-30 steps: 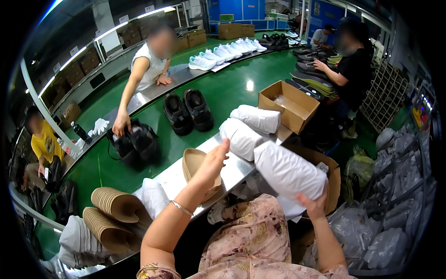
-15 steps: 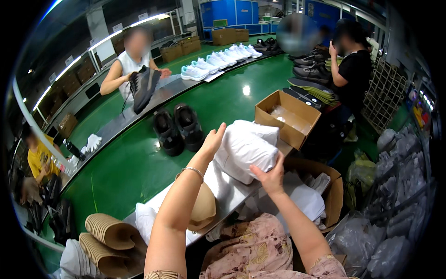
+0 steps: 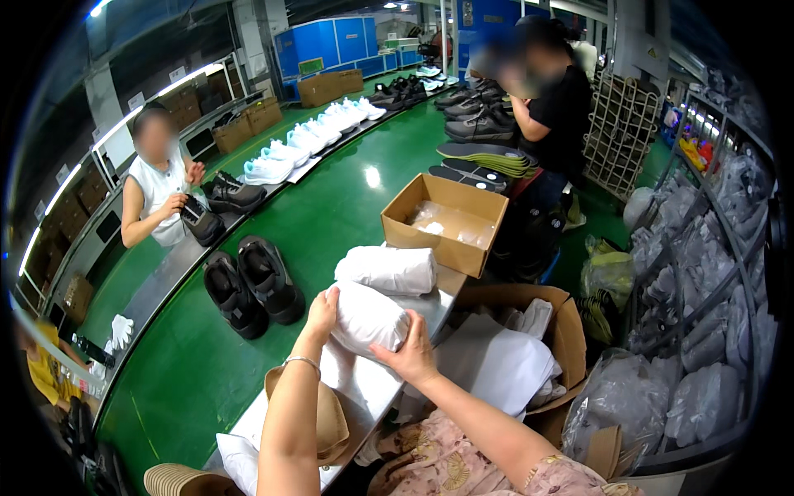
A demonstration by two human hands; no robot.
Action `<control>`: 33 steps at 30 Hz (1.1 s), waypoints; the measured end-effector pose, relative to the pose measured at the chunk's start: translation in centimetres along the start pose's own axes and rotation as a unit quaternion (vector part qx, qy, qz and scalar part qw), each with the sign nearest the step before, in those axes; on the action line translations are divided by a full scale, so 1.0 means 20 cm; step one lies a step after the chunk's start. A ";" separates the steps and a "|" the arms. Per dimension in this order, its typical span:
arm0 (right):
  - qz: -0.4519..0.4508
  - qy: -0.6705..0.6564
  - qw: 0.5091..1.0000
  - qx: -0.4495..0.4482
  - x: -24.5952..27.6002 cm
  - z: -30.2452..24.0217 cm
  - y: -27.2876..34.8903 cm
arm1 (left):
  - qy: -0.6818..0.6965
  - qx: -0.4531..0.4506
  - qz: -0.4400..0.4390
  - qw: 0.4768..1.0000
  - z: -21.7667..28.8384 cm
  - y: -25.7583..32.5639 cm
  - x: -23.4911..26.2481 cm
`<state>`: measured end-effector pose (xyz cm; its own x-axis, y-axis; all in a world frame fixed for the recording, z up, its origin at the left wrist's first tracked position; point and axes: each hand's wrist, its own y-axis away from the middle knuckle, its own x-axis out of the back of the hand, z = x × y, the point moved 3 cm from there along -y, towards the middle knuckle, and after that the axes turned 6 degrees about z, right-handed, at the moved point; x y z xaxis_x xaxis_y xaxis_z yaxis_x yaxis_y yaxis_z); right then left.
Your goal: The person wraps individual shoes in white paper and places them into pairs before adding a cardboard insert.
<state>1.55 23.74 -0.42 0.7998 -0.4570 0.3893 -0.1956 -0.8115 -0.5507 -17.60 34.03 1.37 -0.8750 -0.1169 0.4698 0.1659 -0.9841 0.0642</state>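
Observation:
My left hand (image 3: 318, 316) and my right hand (image 3: 411, 354) grip a rounded white paper-wrapped bundle (image 3: 368, 318) from either side. It lies low over the bright metal worktop (image 3: 368, 387). A second white-wrapped bundle (image 3: 387, 270) rests right behind it, next to an open brown cardboard box (image 3: 451, 258). What is inside the wrapping is hidden. Left of my hands, a pair of black shoes (image 3: 269, 285) stands on the green table (image 3: 178, 355). A tan molded paper form (image 3: 331, 422) sits beside my left forearm.
A large carton (image 3: 571, 339) with white paper sheets (image 3: 496, 364) stands at my right. Beyond it, a rack (image 3: 711, 289) holds plastic-wrapped items. Across the table, one person handles a dark shoe (image 3: 201, 221); white sneakers (image 3: 302, 140) line the edge. Another person (image 3: 550, 99) is at far right.
The bundles have come down to the worktop, and one now lies apart behind the one I grip. The view has turned right. The person opposite has lowered the dark shoe.

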 end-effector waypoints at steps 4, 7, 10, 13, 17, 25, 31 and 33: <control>0.004 -0.004 1.000 -0.024 0.00 0.00 0.01 | -0.040 0.047 0.048 0.997 0.03 0.02 0.04; -0.007 0.000 1.000 -0.023 0.01 -0.02 0.03 | -0.072 0.012 0.106 0.992 0.11 0.06 0.17; -0.028 0.013 0.999 -0.041 0.05 -0.05 0.04 | -0.045 -0.060 0.122 0.990 0.25 0.21 0.30; 0.018 0.046 0.999 -0.016 0.18 -0.06 0.02 | -0.067 -0.170 0.169 0.968 0.41 0.44 0.34; 0.039 0.016 0.998 0.048 0.31 -0.17 0.12 | -0.083 -0.207 0.255 0.941 0.45 0.87 0.53; -0.039 -0.124 0.974 0.188 0.37 -0.61 0.41 | -0.242 -0.140 0.332 0.901 -0.06 1.19 0.50; -0.189 -0.204 0.958 0.073 0.20 -0.70 0.59 | 0.000 -0.094 0.317 0.944 -0.22 1.24 0.41; -0.204 -0.178 0.960 0.076 0.18 -0.69 0.62 | 0.144 -0.083 0.236 0.957 -0.26 1.21 0.37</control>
<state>-5.82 7.08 4.36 0.9405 0.0630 0.3339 0.2389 -0.8215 -0.5177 -22.49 8.63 1.76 -0.8135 -0.5626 0.1474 0.5206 -0.8173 -0.2469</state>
